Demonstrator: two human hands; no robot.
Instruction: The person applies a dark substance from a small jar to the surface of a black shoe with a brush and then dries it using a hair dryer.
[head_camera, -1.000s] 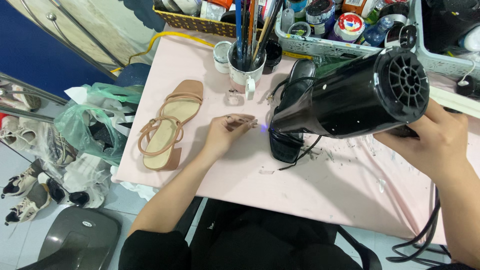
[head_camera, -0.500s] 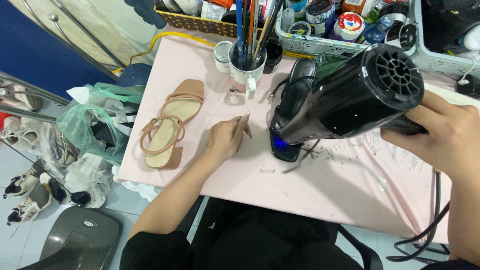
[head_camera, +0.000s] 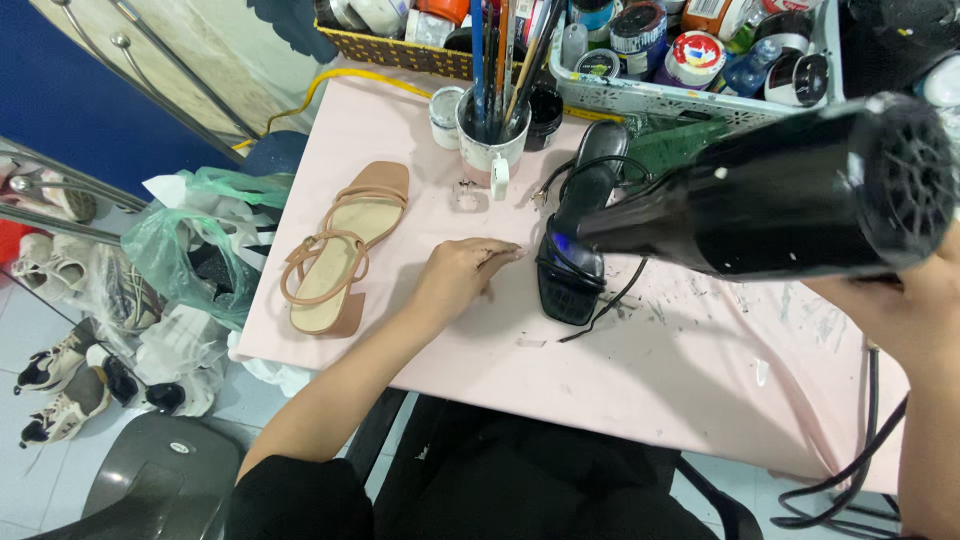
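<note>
Black hair dryer (head_camera: 790, 200) sits in our right hand (head_camera: 900, 305), which is wrapped around its grip; the barrel points down and left at a black strappy sandal (head_camera: 578, 240) lying on the pink worktop (head_camera: 680, 370). Our left hand (head_camera: 455, 280) rests flat on the worktop just left of that sandal, fingers loosely extended, holding nothing that we can make out. A tan strappy sandal (head_camera: 340, 250) lies well to the left, near the worktop's edge.

Containers noted: a white mug (head_camera: 492, 140) behind the left hand holds a bundle of upright brushes (head_camera: 500, 50). Beside it stand a small white jar (head_camera: 444, 115) and a dark pot (head_camera: 545, 112). A pale perforated plastic basket (head_camera: 650, 95) along the far edge holds several round tins and jars with coloured lids, their labels too small to judge. A woven yellow-and-dark basket (head_camera: 400, 50) at the far left corner holds further containers.

Off the worktop, on the left, green plastic bags (head_camera: 180, 240) hold dark items, and pairs of sneakers (head_camera: 60, 390) lie on the floor. A black power cord (head_camera: 860, 470) hangs down at the right.
</note>
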